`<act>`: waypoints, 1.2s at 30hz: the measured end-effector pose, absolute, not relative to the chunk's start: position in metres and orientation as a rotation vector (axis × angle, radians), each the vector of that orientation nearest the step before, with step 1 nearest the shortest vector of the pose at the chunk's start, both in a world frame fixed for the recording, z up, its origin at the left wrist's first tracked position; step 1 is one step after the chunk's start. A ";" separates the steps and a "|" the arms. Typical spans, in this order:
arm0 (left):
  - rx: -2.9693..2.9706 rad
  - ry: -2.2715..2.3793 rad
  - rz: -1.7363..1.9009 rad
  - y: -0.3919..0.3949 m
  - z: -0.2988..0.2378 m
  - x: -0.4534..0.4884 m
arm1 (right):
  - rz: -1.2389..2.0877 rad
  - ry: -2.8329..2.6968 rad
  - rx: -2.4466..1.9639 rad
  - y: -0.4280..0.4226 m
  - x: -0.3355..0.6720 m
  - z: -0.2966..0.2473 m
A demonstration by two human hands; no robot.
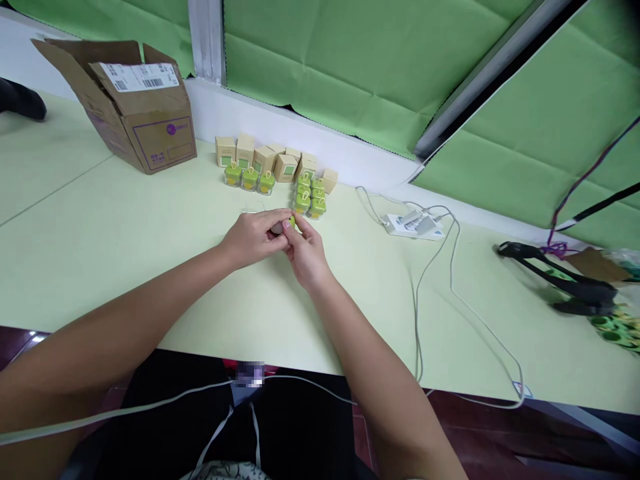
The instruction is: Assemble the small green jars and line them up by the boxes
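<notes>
My left hand [256,237] and my right hand [306,252] meet over the table, both closed around a small green lid [293,221]. Its green top peeks out between my thumbs and fingers. Something greyish shows under the left fingers, and the rest of what I hold is covered. Just behind my left hand lies the rim of a clear thing [253,208], mostly hidden. Beyond it stand three small clear jars [249,179] with green looped lids. A tight group of several more such jars [310,197] is a little to the right.
Several small tan cartons [245,152] line the back of the table. An open cardboard box [160,133] stands at the back left. On the right are a white power strip [414,227] with trailing cables, a black strap-like object [565,280] and green moulded pieces [617,330].
</notes>
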State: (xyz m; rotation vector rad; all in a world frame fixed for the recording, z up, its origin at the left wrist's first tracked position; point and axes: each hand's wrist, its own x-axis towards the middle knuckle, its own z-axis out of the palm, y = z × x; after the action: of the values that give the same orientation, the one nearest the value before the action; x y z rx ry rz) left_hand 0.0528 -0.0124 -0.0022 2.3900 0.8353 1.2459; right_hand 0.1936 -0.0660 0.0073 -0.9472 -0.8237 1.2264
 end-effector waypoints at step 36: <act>2.611 0.895 0.941 0.014 -0.001 0.035 | 1.087 -0.660 -1.149 -0.051 0.242 0.006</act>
State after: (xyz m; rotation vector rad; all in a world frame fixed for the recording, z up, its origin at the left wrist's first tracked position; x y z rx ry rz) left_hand 0.0353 0.0138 -0.0015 2.6108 0.8955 0.9411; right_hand 0.2419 -0.0508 0.0056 -1.1486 -0.6602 1.0871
